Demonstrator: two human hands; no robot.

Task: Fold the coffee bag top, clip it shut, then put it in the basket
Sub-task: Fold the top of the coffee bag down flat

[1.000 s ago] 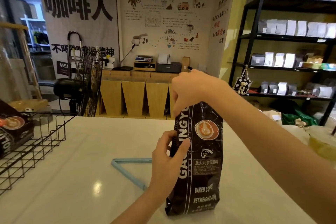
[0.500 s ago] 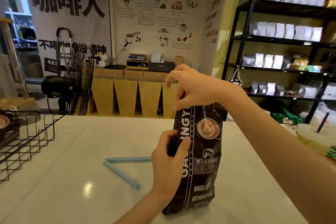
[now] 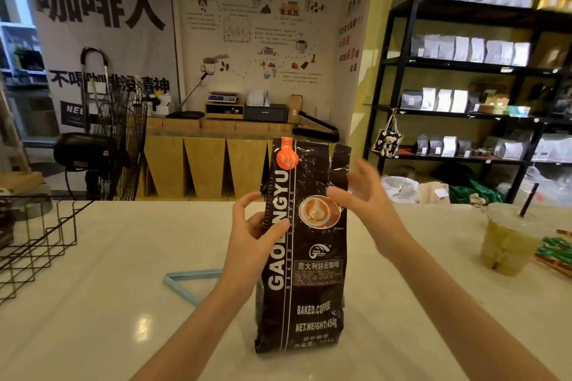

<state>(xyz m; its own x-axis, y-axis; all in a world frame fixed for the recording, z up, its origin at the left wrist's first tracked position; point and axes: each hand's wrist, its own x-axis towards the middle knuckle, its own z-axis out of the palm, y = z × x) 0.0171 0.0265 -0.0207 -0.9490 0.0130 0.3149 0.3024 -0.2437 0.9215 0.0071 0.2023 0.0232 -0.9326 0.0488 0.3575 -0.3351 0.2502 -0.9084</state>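
A tall black coffee bag [image 3: 312, 281] with white lettering stands upright on the white counter [image 3: 93, 303], its top unfolded and standing straight up. My left hand [image 3: 253, 241] grips the bag's left edge at mid height. My right hand [image 3: 362, 195] hovers at the bag's upper right side with fingers spread, blurred, holding nothing. A light blue clip [image 3: 185, 281] lies open in a V on the counter, left of the bag and partly behind my left forearm. The black wire basket [image 3: 37, 244] sits at the counter's left edge.
An iced green drink [image 3: 507, 241] with a black straw stands at the right, green packets [image 3: 557, 254] beside it. A black fan [image 3: 102, 145] stands behind the counter's far left. Black shelves [image 3: 464, 71] with bags fill the right wall.
My right hand has let go of the folded bag top and dropped to the bag's right side. The top has sprung up straight. My left hand slid higher on the left edge.
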